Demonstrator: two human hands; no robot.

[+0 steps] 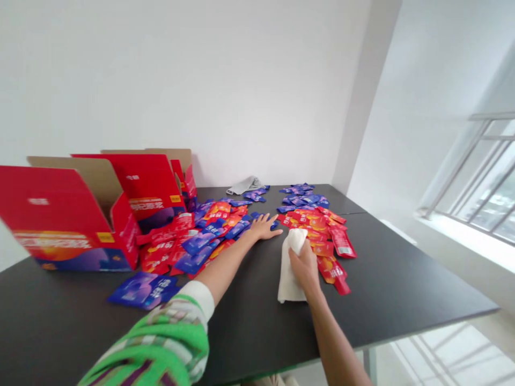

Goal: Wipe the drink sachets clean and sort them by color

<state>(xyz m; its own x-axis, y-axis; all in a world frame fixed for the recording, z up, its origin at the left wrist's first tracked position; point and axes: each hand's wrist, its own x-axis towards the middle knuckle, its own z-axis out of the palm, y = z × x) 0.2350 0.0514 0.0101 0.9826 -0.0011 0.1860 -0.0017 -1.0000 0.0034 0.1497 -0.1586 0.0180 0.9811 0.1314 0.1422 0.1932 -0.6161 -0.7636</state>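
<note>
— Where is the white cloth (287, 271) to be found?

— It is held over the near middle of the worktop (402, 279), just beside the red packets (343, 244). Its upper end is bunched and gripped in the right hand (304, 264), with the fingers curled around it; the rest is draped downward.

— And the left hand (262, 229)?

— It is stretched forward, palm down, with the fingers spread, next to the mixed heap (207, 236). Nothing is seen to be gripped by it; whether a packet is touched cannot be told.

— How far have things been brought?

— Partway, it would be judged. On the right, the colours are largely grouped: red packets nearer, blue packets (301, 201) beyond. On the left, red and blue are left intermingled, and a blue packet (145, 289) is laid in front.

— And the containers?

— The red boxes (52, 209) are stood at the left with flaps raised; their contents cannot be seen. A grey cloth (244, 185) is left crumpled at the far edge.
</note>
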